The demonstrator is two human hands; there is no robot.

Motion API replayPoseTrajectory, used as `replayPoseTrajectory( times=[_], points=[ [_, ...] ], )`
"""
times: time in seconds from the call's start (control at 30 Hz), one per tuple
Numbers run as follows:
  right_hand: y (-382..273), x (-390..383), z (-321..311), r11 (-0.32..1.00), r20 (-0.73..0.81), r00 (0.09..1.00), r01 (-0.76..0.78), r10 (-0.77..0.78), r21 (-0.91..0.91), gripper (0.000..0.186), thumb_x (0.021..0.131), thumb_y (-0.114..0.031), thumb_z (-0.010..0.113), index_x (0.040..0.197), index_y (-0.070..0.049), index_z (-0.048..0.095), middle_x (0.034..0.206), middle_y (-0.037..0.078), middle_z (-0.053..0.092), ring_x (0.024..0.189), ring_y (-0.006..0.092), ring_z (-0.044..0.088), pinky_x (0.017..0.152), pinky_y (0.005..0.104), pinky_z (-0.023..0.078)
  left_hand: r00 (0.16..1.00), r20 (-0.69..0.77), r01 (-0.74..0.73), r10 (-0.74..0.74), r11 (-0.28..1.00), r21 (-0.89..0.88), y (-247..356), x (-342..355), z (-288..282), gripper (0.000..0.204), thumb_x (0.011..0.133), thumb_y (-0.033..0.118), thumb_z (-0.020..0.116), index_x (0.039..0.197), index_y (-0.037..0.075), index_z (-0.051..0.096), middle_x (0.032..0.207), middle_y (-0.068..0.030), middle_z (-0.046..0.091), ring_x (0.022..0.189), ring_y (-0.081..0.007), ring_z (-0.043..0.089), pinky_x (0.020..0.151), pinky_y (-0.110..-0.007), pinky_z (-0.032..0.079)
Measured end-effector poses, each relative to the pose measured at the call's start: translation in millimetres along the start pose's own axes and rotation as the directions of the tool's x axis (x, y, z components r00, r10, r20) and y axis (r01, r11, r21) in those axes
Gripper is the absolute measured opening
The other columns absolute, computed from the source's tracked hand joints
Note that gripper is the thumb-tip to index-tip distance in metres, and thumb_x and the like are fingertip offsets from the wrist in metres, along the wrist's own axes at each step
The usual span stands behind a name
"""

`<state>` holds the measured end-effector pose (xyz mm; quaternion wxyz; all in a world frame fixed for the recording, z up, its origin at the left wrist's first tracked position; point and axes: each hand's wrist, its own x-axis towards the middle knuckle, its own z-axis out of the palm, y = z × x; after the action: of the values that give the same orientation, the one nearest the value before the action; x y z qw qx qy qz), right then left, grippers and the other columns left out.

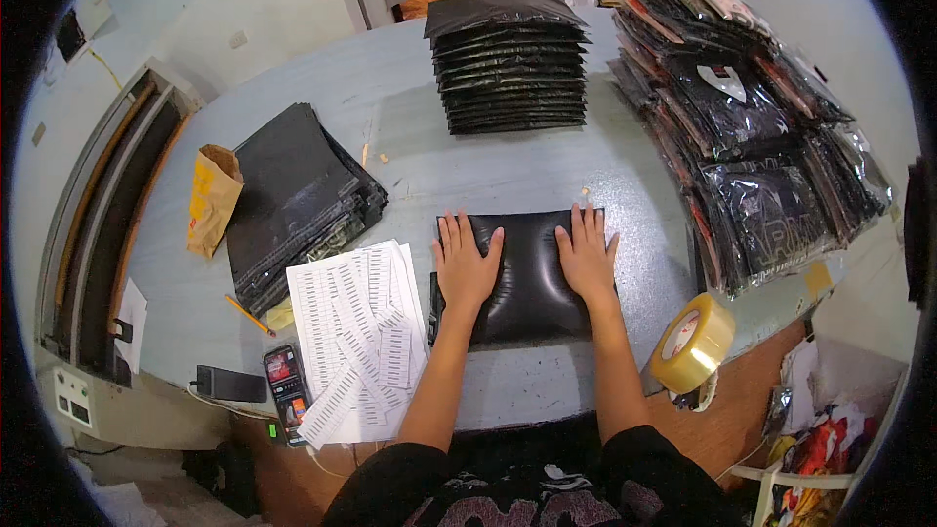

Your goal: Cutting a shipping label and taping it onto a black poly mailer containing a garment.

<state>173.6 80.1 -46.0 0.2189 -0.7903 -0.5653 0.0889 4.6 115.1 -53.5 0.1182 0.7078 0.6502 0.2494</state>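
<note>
A glossy black plastic mailer (532, 278) lies in front of me near the table's front edge, its middle puffed up. My left hand (467, 262) presses flat on its left side, fingers stretched toward the far edge. My right hand (589, 254) lies flat on its right side, fingers spread. Neither hand grips anything. Beyond the mailer stands a neat stack of filled black packages (509, 68). To the left of my left hand are white printed sheets with loose label strips (361, 342), and a fanned pile of flat black bags (298, 185).
Clear-bagged dark garments (752, 137) are heaped at the right. A tape roll on a dispenser (693, 342) stands at the front right edge. At the left are a paper bag (213, 200), a pencil (250, 315), a phone (286, 390) and a dark power bank (231, 384).
</note>
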Motion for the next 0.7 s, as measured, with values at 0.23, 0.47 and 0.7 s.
replayPoseTrajectory(
  times=[0.23, 0.47, 0.7],
  points=[
    [0.8, -2.0, -3.7, 0.996, 0.015, 0.996, -0.091, 0.091, 0.006, 0.069, 0.085, -0.053, 0.031, 0.135, -0.007, 0.023, 0.142, 0.012, 0.018, 0.132, 0.0303, 0.006, 0.103, 0.0516, -0.005, 0.997, 0.006, 0.078, -0.078, 0.997, -0.027, -1.7, -2.9, -2.9, 0.077, 0.084, 0.055, 0.035, 0.133, -0.003, 0.021, 0.140, -0.0199, 0.018, 0.132, -0.0272, 0.012, 0.106, -0.040, 0.007],
    [1.6, -2.0, -8.3, 0.978, -0.005, 0.978, -0.207, 0.207, -0.017, 0.081, 0.079, -0.062, 0.033, 0.134, -0.004, 0.025, 0.142, 0.014, 0.017, 0.133, 0.0302, 0.004, 0.102, 0.0517, -0.009, 0.987, 0.005, 0.162, -0.162, 0.987, 0.011, -4.8, -4.2, -3.7, 0.080, 0.083, 0.057, 0.034, 0.132, -0.005, 0.021, 0.139, -0.0224, 0.017, 0.132, -0.0292, 0.012, 0.106, -0.040, 0.004],
    [23.0, -0.4, -3.8, 0.962, -0.223, 0.951, -0.246, 0.215, -0.119, 0.071, 0.080, -0.051, 0.045, 0.127, 0.000, 0.037, 0.137, 0.022, 0.023, 0.131, 0.0342, 0.008, 0.101, 0.0558, -0.003, 0.949, -0.314, 0.081, -0.033, 0.986, 0.143, -20.0, -1.1, -10.4, 0.068, 0.082, 0.035, 0.050, 0.134, 0.000, 0.023, 0.136, -0.0290, 0.017, 0.128, -0.0413, 0.014, 0.104, -0.044, 0.014]
  ],
)
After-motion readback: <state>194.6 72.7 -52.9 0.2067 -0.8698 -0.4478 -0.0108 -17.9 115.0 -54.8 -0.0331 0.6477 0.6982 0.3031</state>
